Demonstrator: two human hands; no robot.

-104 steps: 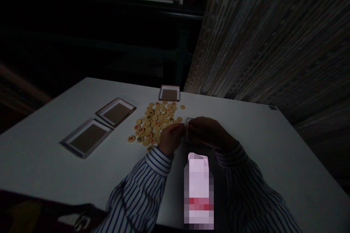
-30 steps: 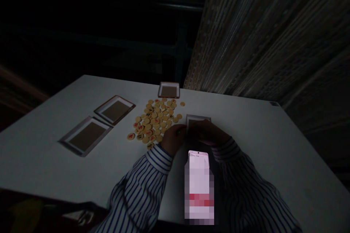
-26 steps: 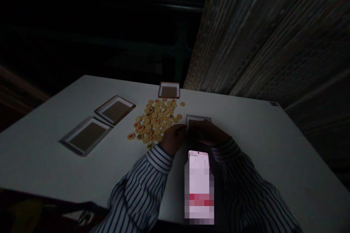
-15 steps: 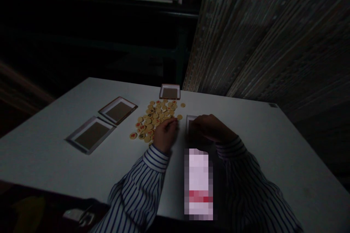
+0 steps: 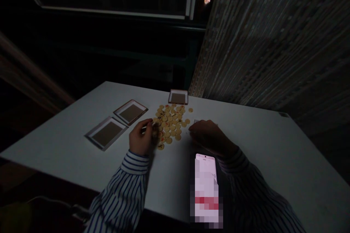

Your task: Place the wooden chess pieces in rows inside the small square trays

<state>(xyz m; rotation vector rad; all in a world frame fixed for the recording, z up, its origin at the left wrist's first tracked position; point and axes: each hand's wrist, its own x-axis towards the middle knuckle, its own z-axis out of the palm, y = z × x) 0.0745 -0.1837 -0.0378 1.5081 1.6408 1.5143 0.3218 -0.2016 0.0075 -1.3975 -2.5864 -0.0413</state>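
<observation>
Left hand (image 5: 140, 139) half-curled beside the left edge of a heap of round tan pieces (image 5: 172, 128), some marked red or black | right hand (image 5: 210, 136) curled over a mostly hidden tray (image 5: 196, 121) | too dim to tell whether either grips anything | heap mid-table on white table (image 5: 273, 145) | lit phone (image 5: 206, 182) nearer the wearer

Widest open run: white tabletop (image 5: 279, 153) to the right of the right hand (image 5: 210, 138). Second lane between left sleeve (image 5: 120, 189) and phone (image 5: 206, 185), leading up to the disc pile (image 5: 171, 123). Left hand (image 5: 140, 138) blocks the pile's left flank; two trays, one nearer (image 5: 108, 133), one farther (image 5: 131, 112), crowd beyond it. Far tray (image 5: 178, 97) obstructs the back. Gap from pile to right hand narrow.
</observation>
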